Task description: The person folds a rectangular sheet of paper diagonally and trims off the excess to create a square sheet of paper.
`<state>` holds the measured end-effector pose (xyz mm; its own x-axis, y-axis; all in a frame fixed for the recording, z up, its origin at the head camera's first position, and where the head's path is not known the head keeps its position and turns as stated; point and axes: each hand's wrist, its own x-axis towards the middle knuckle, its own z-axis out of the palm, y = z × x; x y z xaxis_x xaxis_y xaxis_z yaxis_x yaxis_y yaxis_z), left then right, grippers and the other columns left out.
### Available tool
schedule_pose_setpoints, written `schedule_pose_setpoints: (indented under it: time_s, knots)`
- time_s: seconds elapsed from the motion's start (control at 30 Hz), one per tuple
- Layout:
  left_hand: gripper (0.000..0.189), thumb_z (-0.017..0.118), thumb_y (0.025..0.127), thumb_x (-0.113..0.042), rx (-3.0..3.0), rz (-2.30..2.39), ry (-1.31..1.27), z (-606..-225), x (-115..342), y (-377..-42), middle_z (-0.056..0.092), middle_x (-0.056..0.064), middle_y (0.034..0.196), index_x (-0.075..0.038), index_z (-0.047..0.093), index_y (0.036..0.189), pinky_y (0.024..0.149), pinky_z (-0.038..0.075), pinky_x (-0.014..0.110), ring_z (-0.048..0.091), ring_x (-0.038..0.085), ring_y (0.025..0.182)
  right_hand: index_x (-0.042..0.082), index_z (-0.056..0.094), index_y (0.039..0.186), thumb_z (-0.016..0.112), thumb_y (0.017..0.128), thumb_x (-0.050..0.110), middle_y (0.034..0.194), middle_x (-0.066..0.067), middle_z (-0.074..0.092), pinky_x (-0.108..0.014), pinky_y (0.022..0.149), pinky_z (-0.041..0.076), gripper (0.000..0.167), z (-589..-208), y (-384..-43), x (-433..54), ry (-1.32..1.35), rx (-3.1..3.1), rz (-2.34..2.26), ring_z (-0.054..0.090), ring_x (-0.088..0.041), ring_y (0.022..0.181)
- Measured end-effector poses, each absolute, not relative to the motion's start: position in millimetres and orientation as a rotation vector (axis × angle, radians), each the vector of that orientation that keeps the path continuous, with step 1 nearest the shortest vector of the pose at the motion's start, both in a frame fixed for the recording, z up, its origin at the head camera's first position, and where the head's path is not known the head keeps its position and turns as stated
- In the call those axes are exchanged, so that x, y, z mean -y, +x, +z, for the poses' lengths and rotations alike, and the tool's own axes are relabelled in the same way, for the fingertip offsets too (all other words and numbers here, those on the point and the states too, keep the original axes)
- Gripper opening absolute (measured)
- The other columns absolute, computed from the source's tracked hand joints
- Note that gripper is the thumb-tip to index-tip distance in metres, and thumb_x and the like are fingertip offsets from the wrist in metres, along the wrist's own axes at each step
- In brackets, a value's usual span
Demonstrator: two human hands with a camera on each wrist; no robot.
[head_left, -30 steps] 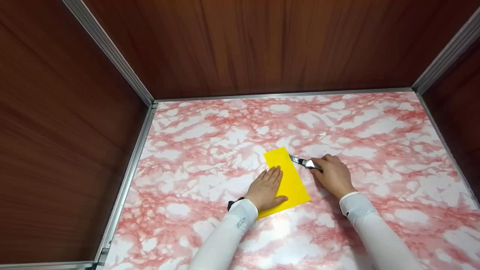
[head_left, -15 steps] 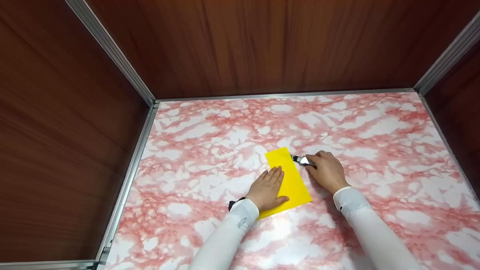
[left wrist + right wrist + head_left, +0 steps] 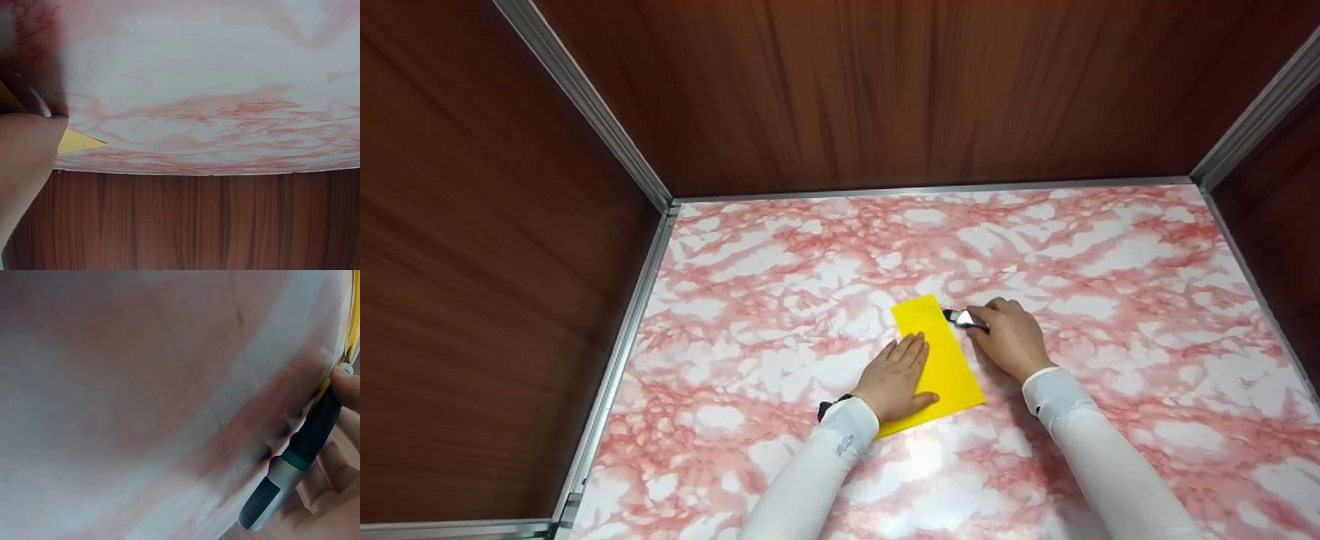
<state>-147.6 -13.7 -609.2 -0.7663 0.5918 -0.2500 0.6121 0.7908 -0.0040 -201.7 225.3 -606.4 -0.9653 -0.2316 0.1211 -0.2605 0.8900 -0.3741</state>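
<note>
A yellow sheet of paper (image 3: 949,367), apparently folded, lies at a slant on the table. My left hand (image 3: 889,382) rests palm down on its left side, fingers straight and thumb spread out. In the left wrist view a pointed corner of the yellow paper (image 3: 79,143) sticks out past the left hand (image 3: 25,157). On the other side, my right hand (image 3: 1012,337) grips a utility knife (image 3: 966,320), its tip right at the paper's upper right edge. The right wrist view shows the knife's dark handle (image 3: 315,424) with a teal ring and silver end, fingers curled round it.
The table (image 3: 780,262) has a red-and-white marbled top. Dark brown wood panels (image 3: 840,90) stand at the back, left and right, joined by metal rails (image 3: 607,127) along the edges.
My right hand has moved a little to the left with the utility knife, and less of the knife shows beyond the fingers. The left hand and the paper stay almost where they were.
</note>
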Motion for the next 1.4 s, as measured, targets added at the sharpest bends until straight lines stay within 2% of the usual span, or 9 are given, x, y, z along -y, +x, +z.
schedule_pose_setpoints:
  time_s: [0.3, 0.6, 0.87, 1.4]
  knots:
    - [0.088, 0.031, 0.095, -0.069, -2.752, -0.121, 0.939, -608.7, 14.1, -146.9, 0.005, 0.005, 0.162, -0.009, 0.012, 0.156, 0.117, 0.008, 0.037, 0.003, 0.019, 0.147, 0.010, 0.067, 0.125, 0.073, 0.088, 0.024, 0.104, -0.013, 0.061, -0.052, 0.078, 0.045, 0.040, -607.2, -202.7, -229.6, 0.352, 2.960, 0.623, 0.054, -0.033, 0.091]
    - [0.088, 0.031, 0.095, -0.068, -2.747, -0.105, 0.947, -608.7, 13.6, -147.3, 0.004, 0.006, 0.162, -0.009, 0.011, 0.156, 0.117, 0.007, 0.038, 0.003, 0.020, 0.148, 0.008, 0.069, 0.122, 0.075, 0.086, 0.020, 0.101, -0.014, 0.062, -0.051, 0.071, 0.044, 0.039, -608.5, -203.9, -242.8, 0.227, 2.900, 0.634, 0.053, -0.035, 0.087]
    - [0.088, 0.029, 0.095, -0.069, -2.742, -0.120, 0.946, -608.3, 14.2, -147.3, 0.003, 0.006, 0.163, -0.009, 0.010, 0.156, 0.117, 0.007, 0.038, 0.001, 0.020, 0.148, 0.005, 0.066, 0.125, 0.074, 0.088, 0.022, 0.107, -0.018, 0.059, -0.055, 0.079, 0.045, 0.042, -600.9, -200.6, -258.0, 0.154, 2.892, 0.713, 0.053, -0.038, 0.097]
    - [0.089, 0.030, 0.095, -0.069, -2.747, -0.078, 0.954, -610.4, 14.8, -147.6, 0.002, 0.007, 0.162, -0.009, 0.010, 0.156, 0.117, 0.007, 0.039, 0.001, 0.021, 0.148, 0.001, 0.059, 0.130, 0.066, 0.093, 0.027, 0.108, -0.025, 0.055, -0.062, 0.070, 0.041, 0.046, -592.6, -179.8, -361.1, -0.205, 2.902, 0.695, 0.054, -0.045, 0.092]
